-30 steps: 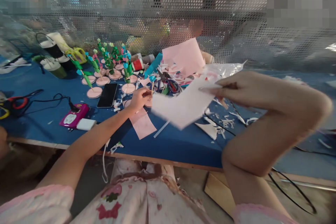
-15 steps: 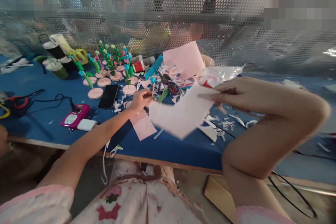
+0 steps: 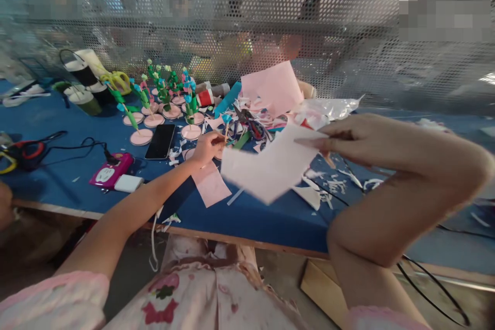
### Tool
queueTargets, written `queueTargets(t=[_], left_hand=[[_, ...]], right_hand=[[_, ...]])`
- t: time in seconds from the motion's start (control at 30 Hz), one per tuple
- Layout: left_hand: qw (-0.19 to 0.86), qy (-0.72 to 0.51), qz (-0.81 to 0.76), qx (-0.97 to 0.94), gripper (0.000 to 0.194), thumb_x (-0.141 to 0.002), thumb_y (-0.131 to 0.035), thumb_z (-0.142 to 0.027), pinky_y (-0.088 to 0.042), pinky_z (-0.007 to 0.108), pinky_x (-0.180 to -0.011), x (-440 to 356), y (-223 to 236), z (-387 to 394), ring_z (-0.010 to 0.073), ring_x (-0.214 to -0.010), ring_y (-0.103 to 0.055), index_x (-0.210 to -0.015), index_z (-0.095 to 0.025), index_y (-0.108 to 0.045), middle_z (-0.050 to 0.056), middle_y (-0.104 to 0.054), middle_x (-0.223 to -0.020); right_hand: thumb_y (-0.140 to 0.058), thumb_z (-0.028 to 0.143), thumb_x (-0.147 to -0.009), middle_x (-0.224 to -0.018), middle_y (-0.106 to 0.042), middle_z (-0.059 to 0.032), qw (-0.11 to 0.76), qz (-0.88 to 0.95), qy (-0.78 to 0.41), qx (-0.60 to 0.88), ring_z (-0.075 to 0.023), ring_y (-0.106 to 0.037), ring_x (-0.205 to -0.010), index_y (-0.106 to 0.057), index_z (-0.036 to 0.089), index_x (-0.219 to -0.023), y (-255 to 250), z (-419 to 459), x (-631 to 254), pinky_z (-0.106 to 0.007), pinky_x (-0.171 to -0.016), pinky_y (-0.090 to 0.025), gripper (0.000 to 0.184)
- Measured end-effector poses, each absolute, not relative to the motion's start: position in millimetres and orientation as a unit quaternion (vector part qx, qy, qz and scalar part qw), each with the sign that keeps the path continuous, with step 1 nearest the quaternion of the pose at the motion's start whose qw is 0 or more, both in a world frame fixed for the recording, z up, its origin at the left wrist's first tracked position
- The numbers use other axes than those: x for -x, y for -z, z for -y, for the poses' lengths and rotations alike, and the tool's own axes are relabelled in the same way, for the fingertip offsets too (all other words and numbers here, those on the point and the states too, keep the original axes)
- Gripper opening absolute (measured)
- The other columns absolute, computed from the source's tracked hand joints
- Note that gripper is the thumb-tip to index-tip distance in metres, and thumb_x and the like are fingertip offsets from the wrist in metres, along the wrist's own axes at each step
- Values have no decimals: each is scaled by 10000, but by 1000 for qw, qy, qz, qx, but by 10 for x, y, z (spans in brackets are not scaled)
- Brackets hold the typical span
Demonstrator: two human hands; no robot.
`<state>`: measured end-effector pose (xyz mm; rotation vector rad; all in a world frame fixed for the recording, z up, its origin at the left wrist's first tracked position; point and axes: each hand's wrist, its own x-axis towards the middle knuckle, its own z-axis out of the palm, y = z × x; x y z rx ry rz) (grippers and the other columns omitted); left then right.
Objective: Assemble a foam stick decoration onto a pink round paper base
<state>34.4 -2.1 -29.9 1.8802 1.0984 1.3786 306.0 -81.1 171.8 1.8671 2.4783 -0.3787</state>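
Nearest you, to the right of the flat black phone (image 3: 161, 142) and closer to your lap, a pink paper rectangle (image 3: 212, 185) lay flat on the blue tabletop (image 3: 270, 227). Left of the phone, also nearer you, was a purple plastic device (image 3: 112, 171) with a black cable plugged in. Your right hand (image 3: 348, 136), well right of the phone, pinched a pale, notched paper sheet (image 3: 266, 170) by one corner, apparently so the rest hung free. Your left hand (image 3: 207, 149), just right of the phone, was closed narrowly around a thin wooden stick with a blue paper bloom (image 3: 227, 120), probably to keep it upright over a round pink base (image 3: 189, 154), largely hidden by your fingers; whether stick and base touched, I could not tell. Beyond the phone, green paper stems (image 3: 165, 98) stood on similar round bases, likely to stop them toppling. Farther right beyond the phone, a large pink sheet (image 3: 273, 90) leaned over paper scraps (image 3: 251, 108), before a perforated grey metal screen (image 3: 247, 36).
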Motion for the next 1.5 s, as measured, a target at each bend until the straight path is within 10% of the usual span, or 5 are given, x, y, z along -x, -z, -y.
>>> queueTargets(t=[1.5], left_hand=[[282,-530,-400,-692,288,-712,-688,-410,-521,338,-790,-331,273,57,195,-871,-639,-902,-193,-686,88,-690,-912]], right_hand=[[-350,647,-838,-451,-496,-6,8,-729,104,-676,-113,-450,-474,-489,186,-535,-1755,720,-3144,-299,-592,-346,568]])
